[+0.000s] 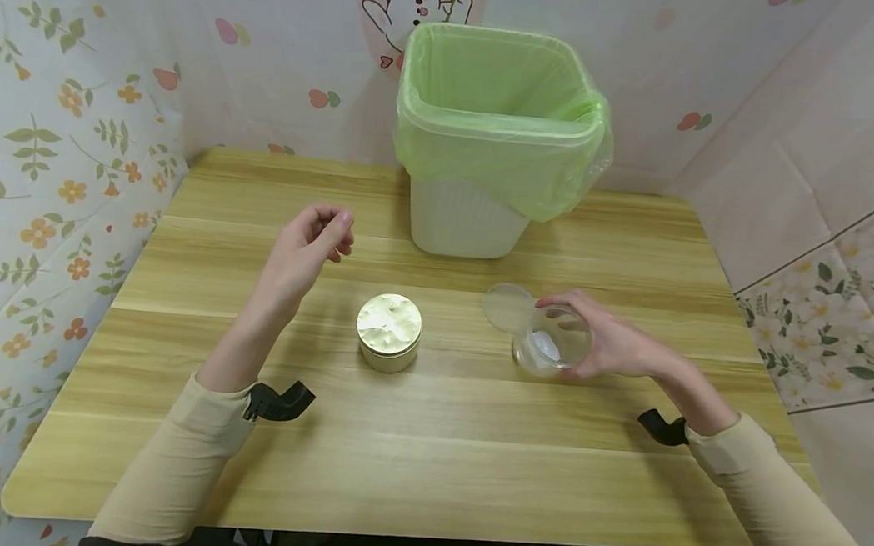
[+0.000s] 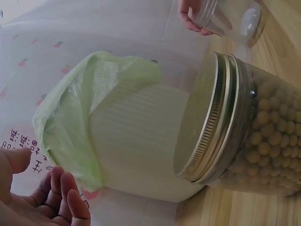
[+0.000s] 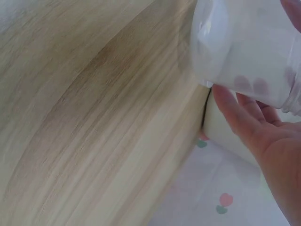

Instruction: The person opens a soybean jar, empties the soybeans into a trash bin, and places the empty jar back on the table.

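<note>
My right hand [image 1: 616,341] grips a clear, open-topped jar [image 1: 543,346] around its side, right of the table's middle. In the right wrist view, fingers [image 3: 230,108] of that hand curve along the wall of the transparent jar [image 3: 235,52]. Beside its rim lies a thin clear disc [image 1: 506,308]. My left hand [image 1: 305,252] hovers over the left of the table, its fingers loosely curled around nothing. Nearest to it stands a jar with a gold lid [image 1: 389,324]; the left wrist view shows round, pale beans [image 2: 270,136] through its clear wall.
A white bin [image 1: 462,224] lined with a green bag [image 1: 500,156] stands at the back of the wooden table [image 1: 304,482]. Patterned curtains [image 1: 58,200] hang behind and to the left. A black wrist mount [image 1: 282,401] sits on the left sleeve.
</note>
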Demonstrator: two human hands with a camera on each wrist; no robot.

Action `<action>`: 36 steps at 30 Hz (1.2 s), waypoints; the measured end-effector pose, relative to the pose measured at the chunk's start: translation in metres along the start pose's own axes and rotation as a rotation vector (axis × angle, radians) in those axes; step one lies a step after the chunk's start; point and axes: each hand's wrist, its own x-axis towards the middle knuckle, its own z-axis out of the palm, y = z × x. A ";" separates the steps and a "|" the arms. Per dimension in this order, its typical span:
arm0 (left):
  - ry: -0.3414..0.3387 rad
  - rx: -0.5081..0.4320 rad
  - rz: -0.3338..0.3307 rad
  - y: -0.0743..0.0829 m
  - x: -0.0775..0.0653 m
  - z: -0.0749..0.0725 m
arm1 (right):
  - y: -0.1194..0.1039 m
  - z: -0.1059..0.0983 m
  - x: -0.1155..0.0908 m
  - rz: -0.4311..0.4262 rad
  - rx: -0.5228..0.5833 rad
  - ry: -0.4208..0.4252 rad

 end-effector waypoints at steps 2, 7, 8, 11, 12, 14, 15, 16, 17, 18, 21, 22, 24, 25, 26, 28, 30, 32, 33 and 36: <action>-0.002 0.004 -0.003 -0.002 -0.001 -0.002 | 0.000 -0.001 0.000 0.005 -0.009 -0.001; -0.012 0.019 -0.022 -0.006 -0.005 -0.006 | 0.002 0.000 -0.001 0.022 -0.047 -0.001; -0.015 0.024 -0.028 -0.007 -0.005 -0.007 | 0.003 0.000 -0.002 0.025 -0.054 0.001; -0.021 0.036 -0.041 -0.010 -0.006 -0.009 | 0.000 0.000 -0.002 0.065 -0.090 -0.001; -0.023 0.038 -0.041 -0.011 -0.006 -0.009 | -0.002 -0.001 -0.002 0.076 -0.104 -0.002; -0.027 0.044 -0.042 -0.013 -0.007 -0.010 | -0.009 -0.003 -0.002 0.103 -0.135 -0.001; -0.029 0.045 -0.041 -0.014 -0.008 -0.011 | -0.013 -0.004 -0.001 0.115 -0.151 0.001; -0.031 0.045 -0.040 -0.014 -0.008 -0.011 | -0.018 -0.005 0.000 0.124 -0.164 0.007; -0.033 0.045 -0.040 -0.015 -0.008 -0.012 | -0.023 -0.006 0.001 0.130 -0.178 0.017; -0.034 0.046 -0.043 -0.016 -0.009 -0.012 | -0.029 -0.006 0.003 0.136 -0.190 0.030; -0.034 0.041 -0.045 -0.018 -0.009 -0.013 | -0.047 -0.003 0.010 0.158 -0.225 0.070; -0.034 0.040 -0.046 -0.019 -0.009 -0.013 | -0.052 -0.001 0.013 0.166 -0.236 0.085; -0.034 0.039 -0.046 -0.020 -0.009 -0.014 | -0.062 0.004 0.020 0.171 -0.246 0.122; -0.033 0.040 -0.048 -0.021 -0.009 -0.014 | -0.066 0.008 0.023 0.167 -0.251 0.142; -0.034 0.043 -0.050 -0.022 -0.009 -0.014 | -0.070 0.012 0.026 0.161 -0.254 0.162; -0.037 0.046 -0.057 -0.024 -0.010 -0.014 | -0.076 0.020 0.033 0.131 -0.254 0.196; -0.041 0.047 -0.066 -0.026 -0.010 -0.015 | -0.081 0.029 0.039 0.099 -0.276 0.224; -0.049 0.051 -0.072 -0.028 -0.011 -0.015 | -0.085 0.038 0.046 0.078 -0.282 0.237; -0.055 0.052 -0.075 -0.029 -0.011 -0.014 | -0.086 0.043 0.050 0.070 -0.279 0.239; -0.071 0.063 -0.081 -0.032 -0.012 -0.014 | -0.090 0.058 0.062 0.058 -0.240 0.230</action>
